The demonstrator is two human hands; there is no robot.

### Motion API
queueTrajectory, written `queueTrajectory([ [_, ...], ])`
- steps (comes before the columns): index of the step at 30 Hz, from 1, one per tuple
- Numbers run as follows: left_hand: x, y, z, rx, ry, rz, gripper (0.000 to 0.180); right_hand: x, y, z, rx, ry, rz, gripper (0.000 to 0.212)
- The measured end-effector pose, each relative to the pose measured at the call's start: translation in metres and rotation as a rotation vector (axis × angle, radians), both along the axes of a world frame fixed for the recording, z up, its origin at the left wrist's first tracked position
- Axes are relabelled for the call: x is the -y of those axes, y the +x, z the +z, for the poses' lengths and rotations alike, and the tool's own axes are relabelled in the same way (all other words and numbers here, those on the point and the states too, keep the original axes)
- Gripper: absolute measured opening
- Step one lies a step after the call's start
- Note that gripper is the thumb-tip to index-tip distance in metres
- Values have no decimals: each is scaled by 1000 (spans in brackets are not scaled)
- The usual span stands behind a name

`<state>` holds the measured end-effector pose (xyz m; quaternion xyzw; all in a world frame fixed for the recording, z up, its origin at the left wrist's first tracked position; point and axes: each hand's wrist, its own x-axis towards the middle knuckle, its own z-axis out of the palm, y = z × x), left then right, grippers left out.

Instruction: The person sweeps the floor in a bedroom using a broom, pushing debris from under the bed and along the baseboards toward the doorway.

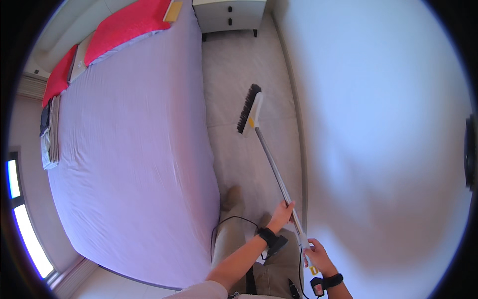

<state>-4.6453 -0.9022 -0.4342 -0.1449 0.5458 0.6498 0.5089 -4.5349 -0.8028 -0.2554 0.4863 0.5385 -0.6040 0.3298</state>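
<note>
A push broom (272,162) with a long grey handle slants away from me over the floor. Its white head (257,108) has dark bristles facing left and a yellow piece at the joint. Midway down the handle, my left hand (281,217) is closed around the shaft. My right hand (319,256) grips the pale lower end, below the left hand and close to the wall. Whether the bristles touch the floor is hard to tell.
A bed (129,149) with a lilac sheet fills the left, red pillows (127,27) at its far end. Folded cloths (52,134) lie on its left edge. A white nightstand (231,16) stands beyond the grey floor (239,60). A white wall (373,124) runs along the right.
</note>
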Motion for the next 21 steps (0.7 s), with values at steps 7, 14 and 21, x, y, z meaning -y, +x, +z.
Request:
queueTrajectory([
  [7,-18,-122,-28,-321,-590,-63,46,-44,-154,-34,-48,107,399,18],
  [14,-10,-334,-164,-455,-571,-624,30,-107,-382,-187,-178,-52,613,26],
  [21,-14,-479,-288,-103,-737,-76,47,-138,-539,-378,-313,-111,908,19],
])
